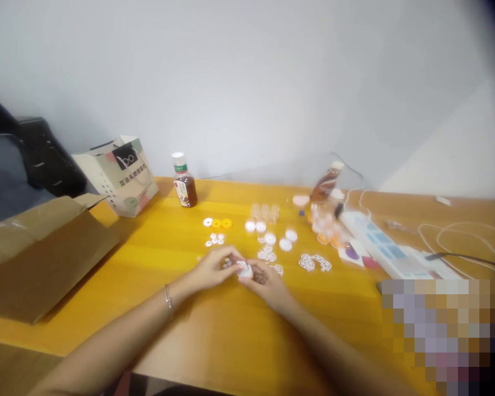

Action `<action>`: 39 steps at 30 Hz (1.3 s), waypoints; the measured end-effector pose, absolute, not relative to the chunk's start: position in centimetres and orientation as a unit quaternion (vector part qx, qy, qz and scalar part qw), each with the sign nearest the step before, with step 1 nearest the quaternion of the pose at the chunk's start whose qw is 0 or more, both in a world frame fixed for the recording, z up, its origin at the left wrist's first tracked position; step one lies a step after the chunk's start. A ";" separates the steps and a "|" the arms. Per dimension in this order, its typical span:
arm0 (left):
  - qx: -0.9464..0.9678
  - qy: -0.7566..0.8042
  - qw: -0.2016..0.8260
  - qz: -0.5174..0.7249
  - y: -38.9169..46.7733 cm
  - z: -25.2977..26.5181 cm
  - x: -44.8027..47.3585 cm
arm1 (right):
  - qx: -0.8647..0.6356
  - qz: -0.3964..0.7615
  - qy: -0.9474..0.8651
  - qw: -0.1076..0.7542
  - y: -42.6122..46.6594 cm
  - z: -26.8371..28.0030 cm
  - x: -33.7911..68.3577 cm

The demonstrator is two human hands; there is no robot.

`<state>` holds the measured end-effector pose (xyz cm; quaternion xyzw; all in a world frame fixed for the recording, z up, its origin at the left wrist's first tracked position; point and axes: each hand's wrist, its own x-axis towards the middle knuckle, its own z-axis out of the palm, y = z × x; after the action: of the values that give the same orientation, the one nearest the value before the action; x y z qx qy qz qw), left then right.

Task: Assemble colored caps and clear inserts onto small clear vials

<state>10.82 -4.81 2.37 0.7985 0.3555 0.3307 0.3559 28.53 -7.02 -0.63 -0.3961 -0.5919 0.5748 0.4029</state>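
Both hands meet over the middle of the table, closed around a small white round plastic part [245, 270]. My left hand [220, 267] pinches it from the left, and my right hand [268, 279] grips its right side. A bit of orange shows at its lower edge; its exact kind is too small to make out. Just beyond my fingers lie white lattice-like pieces [266, 253] and white discs [285, 244]. More lattice pieces [314, 262] rest to the right. Several small white round parts [215, 240] and yellow rings [221, 223] sit ahead of my left hand.
An open cardboard box [45, 258] occupies the left side, with a paper bag [127, 176] behind it. A dark drink bottle [185, 184] stands at the back. On the right are another bottle [326, 182], clear cups [265, 212], a white-blue package [379, 242] and loose cables [462, 234].
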 end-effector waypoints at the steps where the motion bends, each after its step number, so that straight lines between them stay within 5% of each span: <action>1: 0.792 0.355 0.366 0.337 -4.7 2.5 10.9 | -0.389 0.596 -0.567 0.415 -7.0 -0.7 28.5; 5: 0.777 0.348 0.392 0.350 -2.9 3.4 11.5 | -0.398 0.630 -0.503 0.438 -6.6 -1.1 28.5; 10: 0.772 0.451 0.248 0.372 3.1 3.5 13.8 | -0.389 0.648 -0.462 0.464 -6.4 -1.6 28.5; 20: 0.735 0.507 0.219 0.393 9.9 0.8 19.0 | -0.387 0.658 -0.446 0.467 -6.5 -1.2 28.5; 39: 0.644 0.388 0.451 0.480 -4.5 2.4 11.7 | -0.389 0.650 -0.480 0.442 -6.2 -1.3 28.4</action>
<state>11.68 -4.49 2.42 0.6445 0.3883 0.4797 0.4515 28.42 -6.22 -1.32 -0.3893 -0.4804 0.6500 0.4418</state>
